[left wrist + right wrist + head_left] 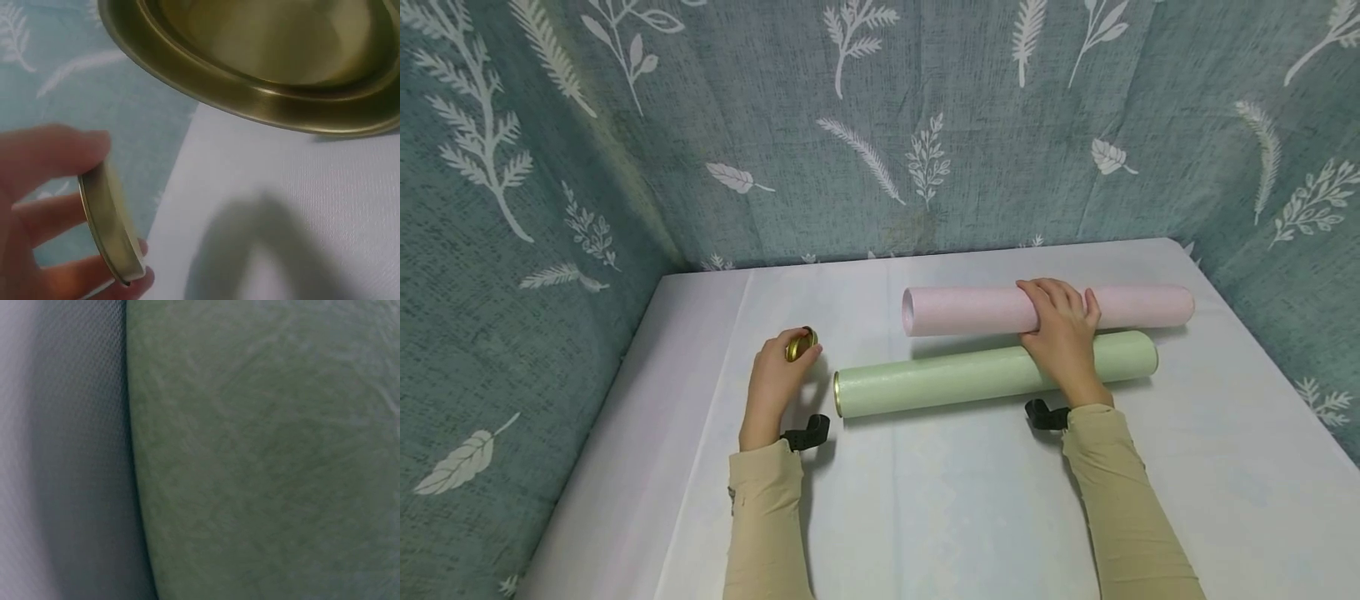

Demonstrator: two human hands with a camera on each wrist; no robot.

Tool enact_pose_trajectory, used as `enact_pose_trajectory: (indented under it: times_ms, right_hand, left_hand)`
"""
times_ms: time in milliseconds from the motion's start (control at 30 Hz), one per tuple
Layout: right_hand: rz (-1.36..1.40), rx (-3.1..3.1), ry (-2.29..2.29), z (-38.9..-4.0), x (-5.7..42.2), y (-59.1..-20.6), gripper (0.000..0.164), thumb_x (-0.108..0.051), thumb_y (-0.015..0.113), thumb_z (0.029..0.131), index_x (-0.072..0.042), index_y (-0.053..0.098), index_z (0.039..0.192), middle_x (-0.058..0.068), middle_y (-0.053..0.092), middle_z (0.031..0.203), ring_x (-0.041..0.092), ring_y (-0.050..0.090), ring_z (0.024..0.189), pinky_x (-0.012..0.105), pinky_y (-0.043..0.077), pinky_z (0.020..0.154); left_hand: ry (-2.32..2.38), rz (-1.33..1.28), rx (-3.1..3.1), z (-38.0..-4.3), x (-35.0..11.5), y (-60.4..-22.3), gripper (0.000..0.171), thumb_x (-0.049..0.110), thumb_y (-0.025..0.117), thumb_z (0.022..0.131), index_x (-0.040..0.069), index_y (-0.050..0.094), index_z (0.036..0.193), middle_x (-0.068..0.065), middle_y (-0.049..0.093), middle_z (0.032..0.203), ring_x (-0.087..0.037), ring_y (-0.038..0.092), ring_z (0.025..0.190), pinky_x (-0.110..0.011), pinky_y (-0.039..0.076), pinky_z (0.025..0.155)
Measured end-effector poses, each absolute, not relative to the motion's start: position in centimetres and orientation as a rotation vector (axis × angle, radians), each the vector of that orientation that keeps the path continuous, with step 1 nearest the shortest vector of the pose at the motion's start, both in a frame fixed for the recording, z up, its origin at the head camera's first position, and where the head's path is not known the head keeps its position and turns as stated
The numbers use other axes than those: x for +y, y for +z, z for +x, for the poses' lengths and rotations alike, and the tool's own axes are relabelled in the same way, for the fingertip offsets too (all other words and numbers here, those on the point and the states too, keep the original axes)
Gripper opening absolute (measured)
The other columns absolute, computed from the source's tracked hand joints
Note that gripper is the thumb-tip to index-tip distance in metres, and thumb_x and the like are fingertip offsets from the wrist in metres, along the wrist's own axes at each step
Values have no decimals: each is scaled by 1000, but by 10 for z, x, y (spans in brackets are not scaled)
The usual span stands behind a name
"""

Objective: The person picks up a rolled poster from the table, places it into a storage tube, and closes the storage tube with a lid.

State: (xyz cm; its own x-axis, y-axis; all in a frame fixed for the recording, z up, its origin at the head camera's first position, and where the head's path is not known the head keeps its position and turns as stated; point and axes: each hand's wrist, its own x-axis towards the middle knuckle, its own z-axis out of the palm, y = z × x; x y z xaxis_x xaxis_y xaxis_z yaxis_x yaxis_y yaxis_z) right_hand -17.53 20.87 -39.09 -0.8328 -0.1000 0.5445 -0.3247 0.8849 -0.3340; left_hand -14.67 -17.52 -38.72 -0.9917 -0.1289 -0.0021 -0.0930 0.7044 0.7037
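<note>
My left hand (778, 371) pinches a round gold metal lid (801, 344) by its rim, held on edge just left of the tubes. The left wrist view shows this lid (112, 225) between thumb and fingers. My right hand (1062, 337) grips a pink cardboard tube (970, 311), fingers over its far side and thumb on the near side. That tube's left end is open. Beneath the right wrist lies a green tube (936, 383), slightly slanted, its left end capped with gold metal (262, 100). Green surface (269, 450) fills most of the right wrist view, where the hand itself is hidden.
Both tubes lie on a table with a white cloth (925, 517). Grey-green leaf-patterned curtains (880, 150) stand behind it and on both sides. A black wrist camera (807, 433) sits at the left cuff, another (1045, 415) at the right.
</note>
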Motion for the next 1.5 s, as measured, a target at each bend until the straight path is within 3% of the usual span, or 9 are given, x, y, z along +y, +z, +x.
enact_pose_trajectory:
  times_ms: [567, 1033, 1333, 1500]
  right_hand:
    - [310, -2526, 563, -176, 210, -393, 69, -2, 76, 61, -18, 51, 123, 6, 46, 123, 29, 32, 119, 50, -1, 102]
    - [306, -2525, 563, -175, 209, -394, 69, -3, 77, 60, -18, 51, 123, 6, 46, 122, 29, 32, 119, 50, -1, 102]
    - [307, -2510, 557, -177, 209, -393, 68, -4, 77, 60, -18, 52, 122, 6, 47, 122, 29, 32, 119, 51, 0, 102]
    - [309, -2503, 556, -178, 209, -392, 67, -4, 77, 60, -18, 52, 122, 6, 47, 121, 29, 33, 118, 51, 0, 102]
  left_hand:
    - [-1394, 143, -2803, -146, -163, -381, 37, 28, 60, 83, 11, 44, 110, -10, 41, 124, -28, 40, 115, -45, 36, 90]
    - [-1443, 97, -2764, -145, -160, -378, 49, 53, 59, 79, 18, 47, 112, -1, 49, 120, -21, 47, 110, -42, 38, 88]
    - [-1629, 210, -2639, -141, -159, -364, 55, 60, 59, 74, 23, 49, 113, 5, 48, 122, -16, 50, 105, -39, 42, 82]
    - [-1695, 145, -2580, -139, -158, -358, 58, 58, 59, 75, 20, 48, 117, 3, 49, 121, -15, 53, 99, -34, 45, 79]
